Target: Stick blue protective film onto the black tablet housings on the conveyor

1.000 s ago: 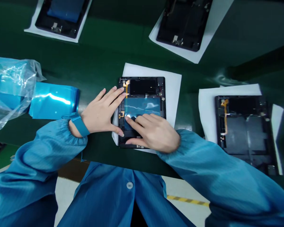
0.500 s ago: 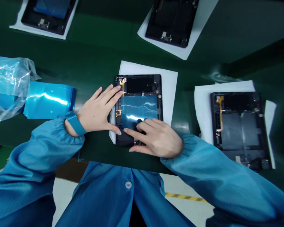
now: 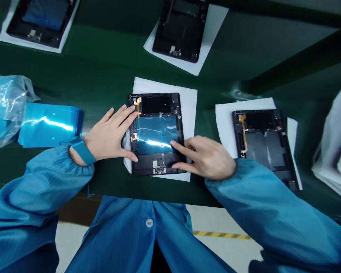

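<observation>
A black open tablet frame [image 3: 156,167] lies on a white paper sheet [image 3: 187,102] on the green belt in front of me. A shiny blue film [image 3: 156,132] covers its middle. My left hand [image 3: 109,134] lies flat with fingers spread, pressing against the frame's left edge. My right hand [image 3: 206,157] rests at the frame's lower right corner, index finger stretched onto the film's right edge and thumb on the frame, the other fingers curled.
A second open frame [image 3: 264,144] on paper lies to the right. Two more frames [image 3: 180,32] [image 3: 39,21] sit at the far side. A stack of blue films [image 3: 49,125] and a clear plastic bag [image 3: 4,106] lie left. White cloth [image 3: 337,148] is at the right edge.
My right hand slid from the film's lower left to its lower right corner. The left hand kept its place on the frame's left edge. The camera view shifted.
</observation>
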